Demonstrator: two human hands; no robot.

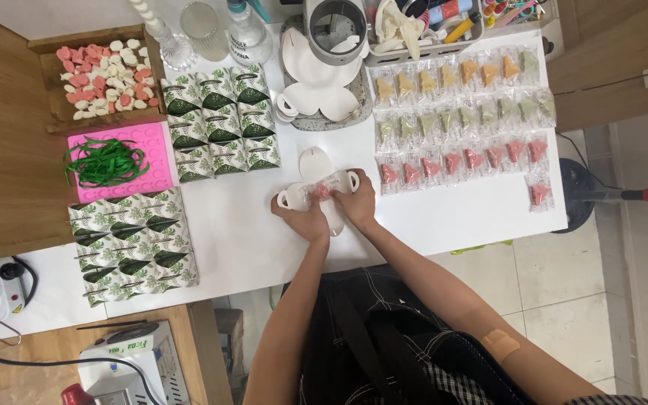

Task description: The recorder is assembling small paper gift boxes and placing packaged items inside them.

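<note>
- the left hand (303, 219) is closed on the left side of a flat white card cutout (316, 193) lying on the white table (451, 217), pinching a small clear bag with a pink piece (322, 191) against it.
- the right hand (356, 201) grips the right side of the same bag and cutout, fingers curled over the tab there.
- to do this well, i'd judge the bag should sit centred on the cutout, both thumbs pressing it flat, so the side tabs line up evenly before any folding.
- bagged pieces (463, 112) lie to the right in three rows: roughly seven yellow-to-orange ones on top, about eight green in the middle, seven pink below, plus one pink bag (539, 195) alone under the row's end.
- leaf-printed boxes (223, 120) stand in two blocks: about nine behind the hands, about nine more (133, 244) at the left edge; overlaps make the count uncertain.
- a wooden tray (54, 120) holds loose pink and white pieces, too many to count.
- a pink mould (155, 161) carries a tangle of green ribbon (105, 161).
- spare white cutouts (320, 94) are stacked on a speckled tray; number unclear.
</note>
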